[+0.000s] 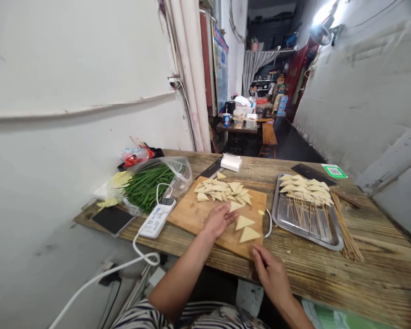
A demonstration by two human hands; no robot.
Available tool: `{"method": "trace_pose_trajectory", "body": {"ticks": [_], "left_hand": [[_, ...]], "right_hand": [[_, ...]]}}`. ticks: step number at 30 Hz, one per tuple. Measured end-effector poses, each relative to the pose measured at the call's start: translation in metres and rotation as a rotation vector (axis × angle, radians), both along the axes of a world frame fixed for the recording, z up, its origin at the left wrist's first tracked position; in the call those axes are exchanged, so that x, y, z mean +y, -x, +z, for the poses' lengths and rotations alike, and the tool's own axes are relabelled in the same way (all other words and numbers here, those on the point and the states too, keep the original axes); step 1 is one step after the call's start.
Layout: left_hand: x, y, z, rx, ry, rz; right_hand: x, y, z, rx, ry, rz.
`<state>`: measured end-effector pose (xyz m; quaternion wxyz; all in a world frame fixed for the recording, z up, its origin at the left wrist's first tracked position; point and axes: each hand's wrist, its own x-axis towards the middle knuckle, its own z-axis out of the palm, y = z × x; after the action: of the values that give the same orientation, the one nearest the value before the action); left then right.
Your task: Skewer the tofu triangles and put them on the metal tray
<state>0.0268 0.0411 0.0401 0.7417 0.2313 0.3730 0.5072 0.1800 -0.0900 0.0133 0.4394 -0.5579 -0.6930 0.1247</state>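
Note:
On the wooden cutting board (188,214) lies a heap of pale, thin tofu triangles (215,187). My left hand (218,222) is at the near side of the heap, thumb and fingers at the edge of one tofu triangle (236,206) and seemingly gripping it. Two more triangles (249,234) lie flat and separate on the board's right part. By the board's near right corner is my right hand (270,272), its thumb and forefinger pinched together; whatever they hold, if anything, does not show. A metal tray (284,217) at right bears skewered tofu triangles (306,189) in rows.
Loose bamboo skewers (347,228) lie along the tray's right side. Left of the board are a white power strip (157,219) with a cable, bagged green chives (149,185) and a black tablet-like slab (113,219). A knife (210,168) and tissue pack (231,162) sit behind the board.

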Motion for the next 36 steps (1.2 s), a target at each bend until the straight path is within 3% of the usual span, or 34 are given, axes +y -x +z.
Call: {"method": "trace_pose_trajectory", "body": {"ticks": [4, 10, 36], "left_hand": [[0.0019, 0.0033, -0.0015, -0.099, 0.046, -0.044], [0.0043, 0.0023, 0.0016, -0.077, 0.126, -0.036], [0.0046, 0.0012, 0.0008, -0.031, 0.117, -0.026]], "right_hand": [[-0.0043, 0.002, -0.0007, -0.048, -0.008, 0.035], [-0.0089, 0.0029, 0.0019, -0.104, -0.08, 0.031], [-0.0071, 0.0023, -0.0016, -0.097, -0.058, 0.005]]}}
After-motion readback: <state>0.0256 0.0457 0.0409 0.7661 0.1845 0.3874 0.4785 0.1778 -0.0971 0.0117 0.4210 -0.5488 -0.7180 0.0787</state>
